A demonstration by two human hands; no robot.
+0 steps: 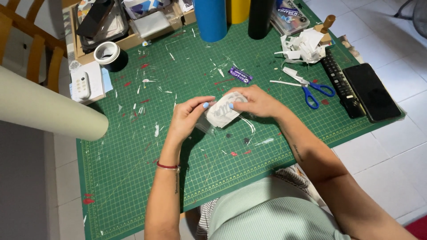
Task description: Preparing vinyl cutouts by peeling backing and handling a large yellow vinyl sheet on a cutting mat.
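Both hands hold a small pale sticker sheet [221, 111] with white script lettering just above the green cutting mat [133, 178]. My left hand [187, 119] pinches its left edge with thumb and fingers. My right hand [255, 101] grips its upper right side, fingers curled over it. A clear film seems to hang under the sheet, partly hidden by my left hand.
Blue-handled scissors [311, 91] and a heap of white paper scraps [304, 46] lie to the right, beside a black ruler [340, 82] and a dark phone [371, 91]. Blue [210, 18], yellow and black rolls stand at the back. A tape roll [108, 54], a white remote [81, 84] and a large cream roll [44, 109] are on the left.
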